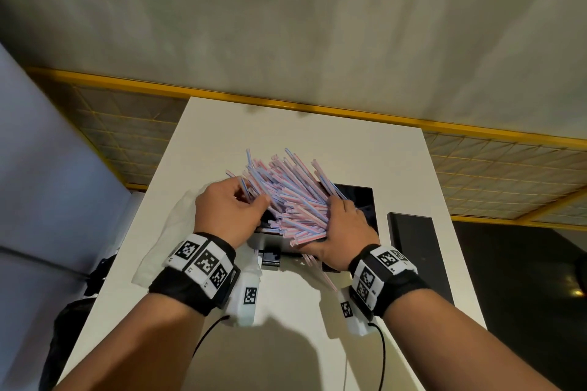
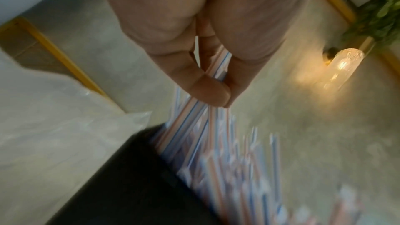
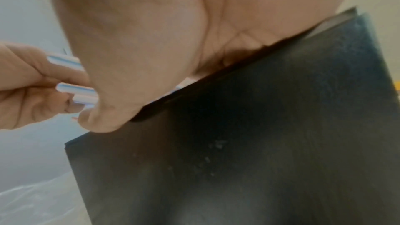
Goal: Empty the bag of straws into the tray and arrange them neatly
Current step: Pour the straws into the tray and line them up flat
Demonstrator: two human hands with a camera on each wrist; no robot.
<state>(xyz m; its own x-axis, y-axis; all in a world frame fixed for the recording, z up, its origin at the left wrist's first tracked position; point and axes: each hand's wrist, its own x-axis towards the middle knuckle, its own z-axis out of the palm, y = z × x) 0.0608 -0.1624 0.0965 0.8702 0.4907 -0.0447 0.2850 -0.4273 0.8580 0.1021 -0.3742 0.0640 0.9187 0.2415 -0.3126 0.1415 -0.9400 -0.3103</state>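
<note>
Step in hand: arranging — the striped straws [image 1: 287, 197] are out of the bag and heaped across the black tray [image 1: 360, 200], fanned at several angles with their far ends past its far rim.
Left hand [image 1: 230, 211]: thumb and fingers pinch a few straws at the left of the heap; the left wrist view shows them nipped between thumb and fingertip.
Right hand [image 1: 341, 232]: laid against the right side of the heap; whether its fingers curl round the straws I cannot tell — the right wrist view shows only the palm against the tray's edge.
Empty bag [image 1: 168, 232]: clear plastic, lying flat on the white table [image 1: 286, 301] just left of the tray.
Next move: likely squeeze both hands together to turn the fan parallel, then lower the bundle inside the tray walls.
Edges: near ends of some straws overhang the tray's near rim by the right wrist, and could slide onto the table.
Open room: bare table beyond and before the tray; a black panel [image 1: 416, 251] lies close on the right, so that side is tighter.
</note>
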